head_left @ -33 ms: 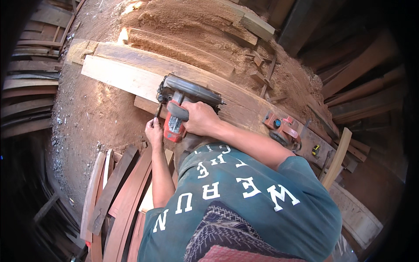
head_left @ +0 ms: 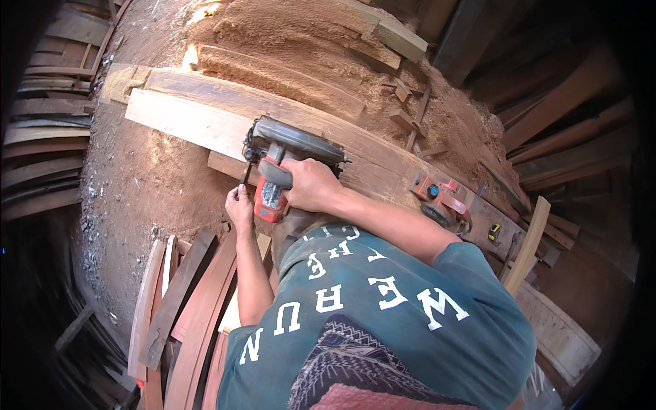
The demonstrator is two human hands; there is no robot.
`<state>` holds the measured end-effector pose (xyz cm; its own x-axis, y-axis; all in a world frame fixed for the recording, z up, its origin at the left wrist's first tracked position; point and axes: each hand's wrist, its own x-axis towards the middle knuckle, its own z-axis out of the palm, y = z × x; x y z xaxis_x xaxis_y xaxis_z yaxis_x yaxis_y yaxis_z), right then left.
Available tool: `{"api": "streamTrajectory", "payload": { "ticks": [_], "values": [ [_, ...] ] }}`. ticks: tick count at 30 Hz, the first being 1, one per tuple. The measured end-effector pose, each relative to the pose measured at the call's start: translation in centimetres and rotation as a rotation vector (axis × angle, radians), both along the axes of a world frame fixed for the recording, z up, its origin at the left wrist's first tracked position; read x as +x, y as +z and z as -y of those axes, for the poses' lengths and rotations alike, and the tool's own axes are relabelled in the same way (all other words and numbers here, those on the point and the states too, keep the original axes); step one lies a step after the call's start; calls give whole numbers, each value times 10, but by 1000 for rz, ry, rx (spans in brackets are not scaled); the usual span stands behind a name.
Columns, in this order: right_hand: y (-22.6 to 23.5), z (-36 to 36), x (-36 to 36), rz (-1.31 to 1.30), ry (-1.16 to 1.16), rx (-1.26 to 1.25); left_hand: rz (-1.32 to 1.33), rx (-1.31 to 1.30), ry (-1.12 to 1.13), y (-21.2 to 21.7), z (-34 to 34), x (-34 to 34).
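Circular saw [head_left: 283,160], red body with grey blade guard, sits on the long wooden plank [head_left: 205,113] that lies on the bench [head_left: 383,181], roughly at the plank's middle. Right hand [head_left: 311,184] wrapped around the saw's top handle, fingers fully closed on it. Left hand [head_left: 239,205] just beside the saw, on its near left side, fingers pinched shut on a small dark part at the saw's lower edge; can't tell exactly what that part is. Person in a teal printed shirt [head_left: 383,321] bends over the saw. Second red power tool [head_left: 441,198] lies on the bench to the right of the saw, well apart from it. Small yellow tape measure [head_left: 494,234] farther right of the saw. Heaps of sawdust [head_left: 287,48] beyond the saw, covering scrap timber. Curved wood strips [head_left: 191,307] stacked on the floor below and left of the saw. A pale upright board [head_left: 529,242] stands far right of the saw.
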<state>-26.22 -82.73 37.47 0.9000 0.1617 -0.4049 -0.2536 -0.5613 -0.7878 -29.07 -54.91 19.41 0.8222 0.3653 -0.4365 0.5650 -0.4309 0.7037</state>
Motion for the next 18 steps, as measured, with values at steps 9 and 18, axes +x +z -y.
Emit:
{"api": "streamTrajectory", "payload": {
  "ticks": [9,18],
  "values": [
    [-1,-13,19,22,12,10,18,-54,31,-14,-19,21],
    [-7,-28,33,44,10,7,51,-41,34,-28,-38,37]
  ]
}}
